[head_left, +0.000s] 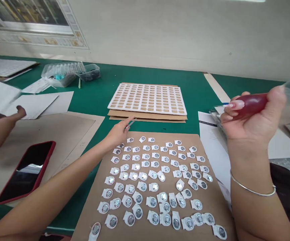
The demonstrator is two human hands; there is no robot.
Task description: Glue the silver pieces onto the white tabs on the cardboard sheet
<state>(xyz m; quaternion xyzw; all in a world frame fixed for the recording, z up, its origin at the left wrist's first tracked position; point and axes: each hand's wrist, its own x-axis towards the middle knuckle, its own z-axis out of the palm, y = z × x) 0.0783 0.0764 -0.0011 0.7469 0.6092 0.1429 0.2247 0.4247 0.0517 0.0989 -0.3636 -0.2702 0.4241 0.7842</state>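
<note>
Low forearm, seemingly loose white tabs.
Our left hand (118, 133) pinches tweezers (130, 124) at the far-left edge of the cardboard sheet (88, 209); our right, well apart, grips a dark-red bulbous tool (254, 103). The disc-bearing white tabs (135, 166) lie near; brushing them could skew rows.

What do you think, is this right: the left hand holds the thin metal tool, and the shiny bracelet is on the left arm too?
Not quite: the shiny bracelet is on the right arm, as the head view shows. The left hand does hold the thin metal tool.
</note>
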